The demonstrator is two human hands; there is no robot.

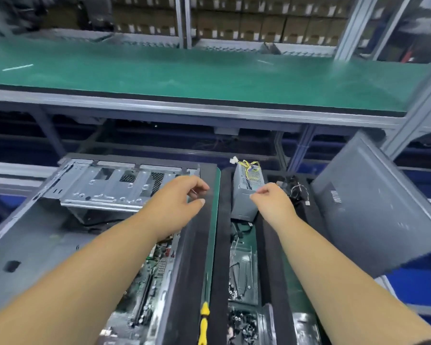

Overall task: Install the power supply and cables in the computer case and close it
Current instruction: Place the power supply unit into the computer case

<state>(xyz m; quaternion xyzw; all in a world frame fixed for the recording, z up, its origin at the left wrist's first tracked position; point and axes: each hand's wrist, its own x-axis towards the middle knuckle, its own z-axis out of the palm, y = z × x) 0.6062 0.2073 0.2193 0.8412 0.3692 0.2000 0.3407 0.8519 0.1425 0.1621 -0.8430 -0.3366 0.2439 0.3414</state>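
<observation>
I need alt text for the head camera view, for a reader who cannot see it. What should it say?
Two bare arms reach forward over a workbench: the left hand hovers over the edge of an open computer case, and the right hand reaches a grey power supply standing upright beside it. A yellow screwdriver lies between them, and a grey side panel leans at the right.

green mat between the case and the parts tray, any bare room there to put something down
Only a narrow strip of green mat lies bare between the open case and the power supply; nearer, the yellow screwdriver occupies it. The parts tray is crowded. The green upper shelf is widely bare.
</observation>
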